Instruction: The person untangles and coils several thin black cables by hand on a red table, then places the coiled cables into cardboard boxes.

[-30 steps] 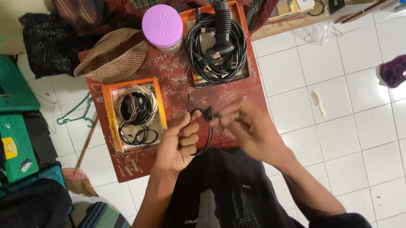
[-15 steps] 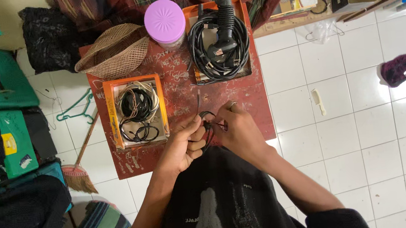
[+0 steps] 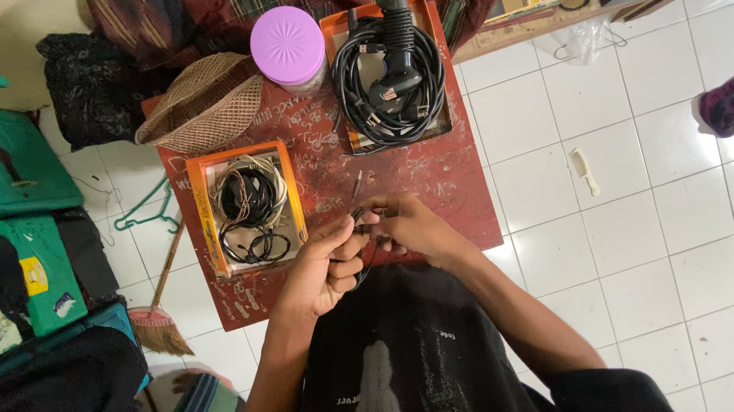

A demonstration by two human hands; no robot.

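1. The left hand (image 3: 324, 270) and right hand (image 3: 410, 229) meet over the near edge of the red table (image 3: 436, 171), fingers curled around a thin black cable (image 3: 361, 234); most of it is hidden inside the grip.
2. A free end of the cable rises away from the person, tilted slightly right.
3. Left, an orange box (image 3: 204, 214) holds coiled cords.
4. Farther off, a second tray (image 3: 438, 62) carries thick black cables, beside a purple-lidded jar (image 3: 287, 46) and a woven hat (image 3: 201, 101).

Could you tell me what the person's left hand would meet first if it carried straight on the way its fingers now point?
The left hand points right, toward the right hand. It would almost at once meet that hand's fingers, where both hold the thin black cable; depth is unclear.
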